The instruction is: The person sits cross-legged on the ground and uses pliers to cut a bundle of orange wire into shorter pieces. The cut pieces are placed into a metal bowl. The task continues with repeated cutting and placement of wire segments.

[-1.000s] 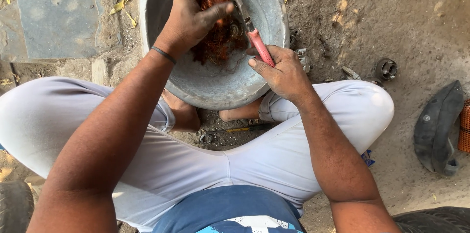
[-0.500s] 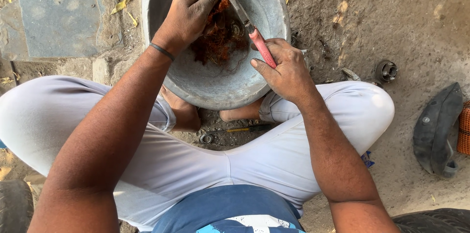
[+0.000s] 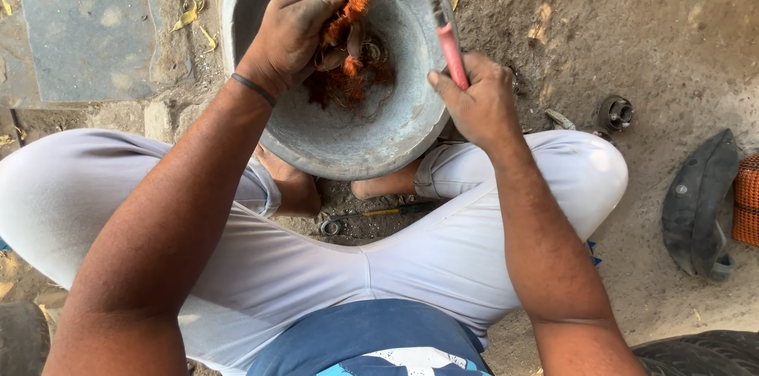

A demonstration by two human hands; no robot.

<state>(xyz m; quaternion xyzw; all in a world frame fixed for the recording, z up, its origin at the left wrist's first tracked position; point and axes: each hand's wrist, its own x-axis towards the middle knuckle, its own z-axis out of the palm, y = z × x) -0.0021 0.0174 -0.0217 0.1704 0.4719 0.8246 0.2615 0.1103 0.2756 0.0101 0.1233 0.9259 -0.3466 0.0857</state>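
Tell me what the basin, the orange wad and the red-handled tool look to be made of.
The basin looks like dull grey metal: thin rolled rim, scuffed matte surface. The orange wad in the left hand looks like frayed fibre or rag, with loose threads and dark, perhaps greasy stains. The tool in the right hand shows a smooth red, probably plastic, handle and a grey, likely metal, tip.

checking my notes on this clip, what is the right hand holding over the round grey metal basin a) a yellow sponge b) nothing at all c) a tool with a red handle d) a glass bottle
c: the right hand is closed around a tool with a red handle, its metal end reaching over the round grey metal basin, while the left hand grips a clump of orange fibres.
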